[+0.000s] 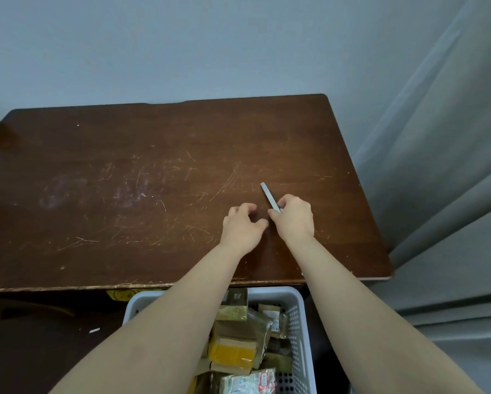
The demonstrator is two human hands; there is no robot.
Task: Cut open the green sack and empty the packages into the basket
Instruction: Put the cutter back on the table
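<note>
**A:** Where is the green sack?

**B:** It can't be seen. No green sack is shown on the tabletop [124,194] or anywhere else.

**A:** What is being held?

**B:** A thin silver cutter [268,194] is pinched by the fingers [285,201] of the right hand [294,220]. Its blade is pointed away over the tabletop. Nothing is held by the left hand [242,227]. Its fingers [245,207] are bent loosely, just beside the right hand.

**A:** Are the packages tipped out?

**B:** Many packages [232,351] are seen lying in the white basket [298,317], which is set below the near edge of the tabletop. So the cutting and emptying look mostly done, it is guessed.

**A:** What is left?

**B:** Maybe only the cutter is to be closed or put down. It can't be told if more packages are left in the sack.
</note>
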